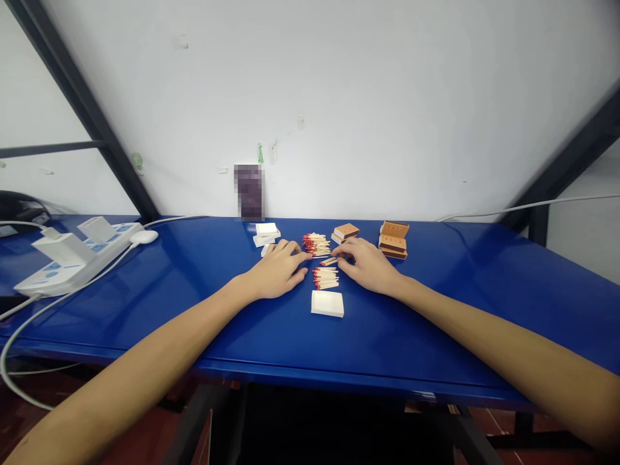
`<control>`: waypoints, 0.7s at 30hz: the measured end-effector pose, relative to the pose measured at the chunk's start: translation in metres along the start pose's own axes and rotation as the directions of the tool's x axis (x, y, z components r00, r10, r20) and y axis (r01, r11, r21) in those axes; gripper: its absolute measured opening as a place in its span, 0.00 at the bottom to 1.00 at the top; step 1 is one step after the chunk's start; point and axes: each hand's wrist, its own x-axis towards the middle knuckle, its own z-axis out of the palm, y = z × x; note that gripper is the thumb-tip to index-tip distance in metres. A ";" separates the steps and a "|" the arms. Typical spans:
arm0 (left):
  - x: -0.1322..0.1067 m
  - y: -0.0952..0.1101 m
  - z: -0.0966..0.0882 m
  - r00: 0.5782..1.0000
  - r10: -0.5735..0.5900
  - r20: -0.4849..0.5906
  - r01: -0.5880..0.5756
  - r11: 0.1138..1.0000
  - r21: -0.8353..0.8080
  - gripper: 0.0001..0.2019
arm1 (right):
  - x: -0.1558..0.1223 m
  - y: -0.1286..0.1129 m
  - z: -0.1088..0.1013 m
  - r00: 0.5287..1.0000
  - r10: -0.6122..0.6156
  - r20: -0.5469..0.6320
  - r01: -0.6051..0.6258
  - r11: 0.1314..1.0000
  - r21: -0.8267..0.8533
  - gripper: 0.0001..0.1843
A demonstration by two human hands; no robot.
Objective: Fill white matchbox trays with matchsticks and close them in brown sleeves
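Both my hands rest on a blue table around loose red-tipped matches. My left hand lies flat with fingers stretched toward the far pile of matches. My right hand has its fingertips pinched on a few matches between the two piles. A nearer bundle of matches lies between my hands. A white inner matchbox tray sits just in front of that bundle.
White trays are stacked behind my left hand. Brown matchbox sleeves and one more lie behind my right hand. A white power strip with cables occupies the left end. A dark blurred object leans on the wall.
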 end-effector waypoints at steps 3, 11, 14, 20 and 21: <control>0.000 0.000 0.000 1.000 0.006 -0.005 -0.006 1.000 -0.012 0.19 | 0.000 -0.001 -0.001 1.000 0.012 0.020 -0.012 0.999 -0.031 0.10; 0.000 0.000 0.000 1.000 0.003 0.003 -0.003 1.000 -0.009 0.20 | 0.000 -0.001 -0.002 0.999 0.029 0.026 -0.028 0.999 -0.027 0.09; 0.000 0.000 0.000 1.000 0.004 0.003 -0.004 1.000 -0.016 0.20 | 0.000 0.001 -0.001 1.000 0.000 0.023 0.000 1.000 0.000 0.08; -0.001 -0.001 0.001 1.000 0.008 -0.014 -0.008 1.000 -0.023 0.20 | 0.000 0.001 -0.001 1.000 -0.024 0.011 0.023 0.999 0.044 0.08; -0.001 -0.001 0.001 1.000 0.009 -0.015 -0.010 1.000 -0.022 0.20 | 0.000 0.001 -0.001 1.000 -0.021 0.012 0.020 0.999 0.044 0.08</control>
